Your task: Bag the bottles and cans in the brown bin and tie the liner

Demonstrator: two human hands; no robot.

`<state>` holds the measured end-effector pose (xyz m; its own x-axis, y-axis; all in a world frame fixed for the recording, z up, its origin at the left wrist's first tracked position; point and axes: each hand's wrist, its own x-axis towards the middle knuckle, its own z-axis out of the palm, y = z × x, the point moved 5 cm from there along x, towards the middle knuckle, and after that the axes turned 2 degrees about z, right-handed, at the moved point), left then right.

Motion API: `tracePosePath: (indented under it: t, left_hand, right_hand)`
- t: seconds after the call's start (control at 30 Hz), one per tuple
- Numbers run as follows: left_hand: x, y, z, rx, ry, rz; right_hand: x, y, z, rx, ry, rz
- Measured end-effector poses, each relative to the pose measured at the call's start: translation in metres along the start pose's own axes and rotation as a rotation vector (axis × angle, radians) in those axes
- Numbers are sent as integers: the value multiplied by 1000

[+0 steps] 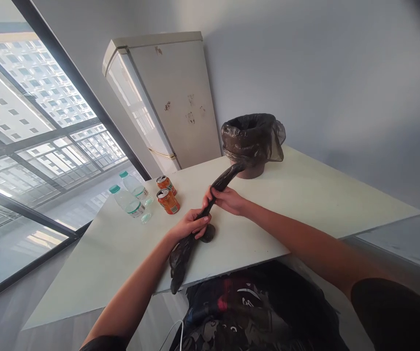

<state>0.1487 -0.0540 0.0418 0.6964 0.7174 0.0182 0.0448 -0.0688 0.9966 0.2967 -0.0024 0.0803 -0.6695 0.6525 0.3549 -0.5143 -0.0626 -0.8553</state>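
A black plastic bag (183,253), bunched into a long narrow strip, runs slantwise over the table between my two hands. My left hand (192,225) is wrapped round its lower middle, and the loose end hangs down by the table's near edge. Farther up, my right hand (226,199) grips the same strip, whose upper end reaches toward the bin. Beside my left fingers lies a small dark round thing (207,234); I cannot make out whether it is part of the bag. Behind my hands stands a bin (251,171) lined with a dark bag (248,139) folded over its rim.
On the white table (85,273), left of my hands, stand two orange cans (168,202) and two clear bottles (134,207) with green caps. A white fridge (173,92) stands behind the table, a grey wall (315,87) to the right, large windows (38,122) to the left.
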Motion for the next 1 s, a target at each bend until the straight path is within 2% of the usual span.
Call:
tracePosePath:
  t: [0.17, 0.33, 0.43, 0.53, 0.67, 0.73, 0.87, 1.0]
  left_hand:
    - [-4, 2, 6, 78, -87, -91]
    - [-5, 1, 11, 65, -146, -151]
    - [-5, -2, 8, 52, -132, -147]
    - [-3, -6, -5, 52, -11, -85]
    - [1, -9, -26, 15, 212, 112]
    - [3, -8, -29, -8, 257, 180]
    - [6, -2, -19, -77, 255, 230]
    - [8, 3, 6, -135, 76, 163]
  right_hand:
    - [4, -21, -25, 86, 178, -142]
    - [2, -41, -61, 122, 515, -301]
    - [-1, -45, -72, 127, 634, -316]
    - [-1, -42, -73, 151, 604, -307]
    - [3, -38, -64, 122, 480, -285]
    - [4, -34, -55, 47, 415, -245]
    - [4, -22, -27, -223, 242, -188]
    - [3, -1, -4, -299, 87, -86]
